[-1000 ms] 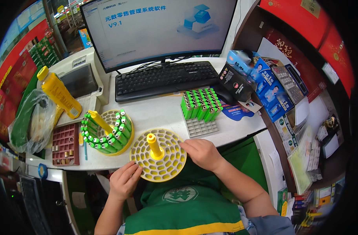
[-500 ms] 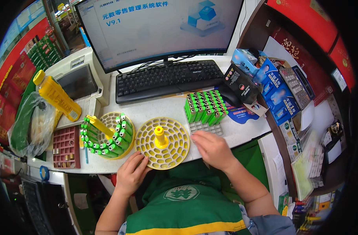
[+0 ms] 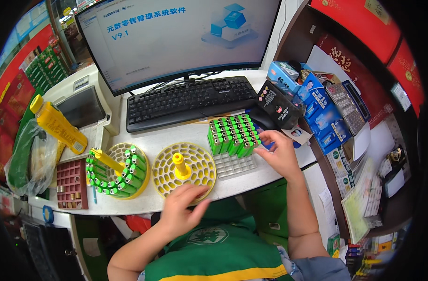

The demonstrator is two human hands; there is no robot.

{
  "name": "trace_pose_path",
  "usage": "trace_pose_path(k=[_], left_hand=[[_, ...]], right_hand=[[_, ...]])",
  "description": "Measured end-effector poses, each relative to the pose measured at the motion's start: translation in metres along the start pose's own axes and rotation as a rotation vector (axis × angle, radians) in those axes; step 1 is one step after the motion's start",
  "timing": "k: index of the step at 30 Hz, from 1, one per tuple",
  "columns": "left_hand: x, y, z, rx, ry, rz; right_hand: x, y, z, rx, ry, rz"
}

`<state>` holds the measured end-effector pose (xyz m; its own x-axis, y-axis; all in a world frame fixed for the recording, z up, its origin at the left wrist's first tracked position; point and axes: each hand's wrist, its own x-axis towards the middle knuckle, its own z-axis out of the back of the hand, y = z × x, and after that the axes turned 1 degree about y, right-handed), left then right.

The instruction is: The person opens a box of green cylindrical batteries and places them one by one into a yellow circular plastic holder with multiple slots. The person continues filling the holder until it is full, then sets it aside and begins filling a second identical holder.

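Observation:
Green lighters (image 3: 232,136) with metal tops stand upright in rows in a grey grid tray (image 3: 233,166), whose near cells hold none. My right hand (image 3: 282,154) is at the right edge of this block, thumb and forefinger apart by the end lighters; whether they touch is hard to tell. My left hand (image 3: 183,210) hovers at the near edge of a yellow round rack (image 3: 195,161) with oval holes and a central post, its thumb spread from the fingers. Left of it, a second yellow rack (image 3: 146,180) carries rings of green lighters around a tilted post.
A black keyboard (image 3: 190,103) and monitor (image 3: 176,42) stand behind. At the left are a yellow bottle (image 3: 59,124), a coin tray (image 3: 71,187) and a plastic bag (image 3: 29,161). Blue boxes (image 3: 321,110) and a calculator (image 3: 347,103) crowd the right. The counter's front edge curves before me.
My right hand has moved from the tray's near corner up to the lighters' right side. My left hand has shifted right and opened over the rack's near edge. The view has shifted slightly.

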<state>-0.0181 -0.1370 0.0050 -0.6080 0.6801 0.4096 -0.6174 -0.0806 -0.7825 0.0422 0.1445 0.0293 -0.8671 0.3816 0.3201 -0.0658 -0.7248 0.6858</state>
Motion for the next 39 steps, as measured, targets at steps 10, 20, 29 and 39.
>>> trace_pose_path(k=[10,20,29,39], left_hand=[[0.107,-0.002,-0.080,0.329,-0.030,-0.146],[0.122,-0.011,-0.074,0.421,0.121,0.062],[0.121,-0.017,-0.061,0.325,-0.017,-0.027],[0.100,-0.024,-0.043,0.150,0.023,0.037]], right_hand=[[0.009,-0.013,-0.001,0.128,0.146,0.008],[0.013,-0.013,0.003,0.210,0.090,0.054],[0.012,-0.022,-0.003,0.297,0.069,0.062],[0.012,-0.015,0.002,0.181,0.144,0.094]])
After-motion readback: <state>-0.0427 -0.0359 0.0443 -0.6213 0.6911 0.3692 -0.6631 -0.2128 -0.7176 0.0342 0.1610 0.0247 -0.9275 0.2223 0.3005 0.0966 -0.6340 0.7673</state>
